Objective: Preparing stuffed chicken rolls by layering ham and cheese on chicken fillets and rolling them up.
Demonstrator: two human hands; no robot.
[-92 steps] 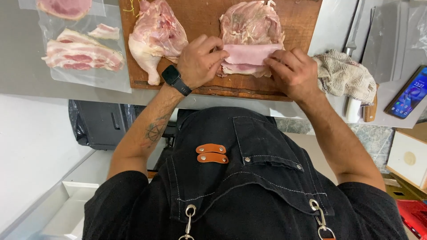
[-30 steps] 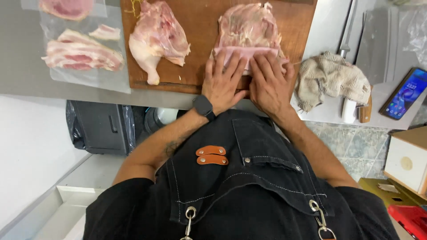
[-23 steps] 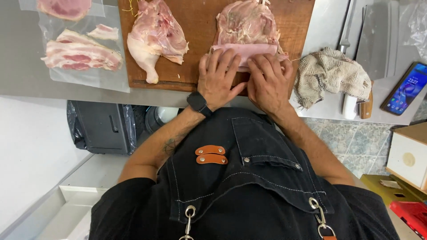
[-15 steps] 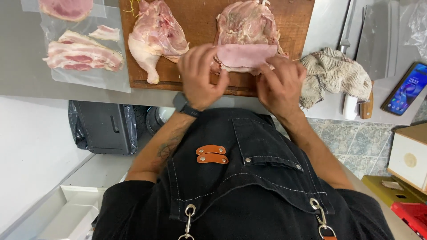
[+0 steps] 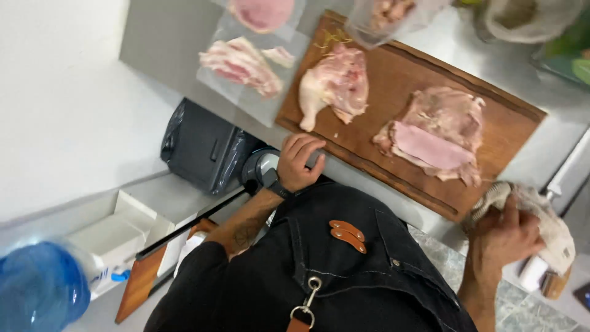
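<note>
Both hands left the meat (image 5: 437, 142): right hand (image 5: 510, 237) grips the cloth (image 5: 541, 215), left hand's (image 5: 298, 163) curled fingers (image 5: 305, 147) rest empty at the board (image 5: 393, 80) edge; greasy hands could smear the tabletop (image 5: 528, 61).

A clear plastic sheet (image 5: 258, 92) lies flat on the grey counter, just left of the wooden board, with pink sliced meat spread on it. Above it, at the top edge, a second clear wrap (image 5: 265, 13) holds a round pink slice. At the board's far corner stands a clear plastic tub or bag (image 5: 388, 18) with pale lumps inside; its shape is hard to make out. Low on the left, a big blue water bottle (image 5: 38, 290) carries a white label with blue marks (image 5: 109, 274). No screen shows.
</note>
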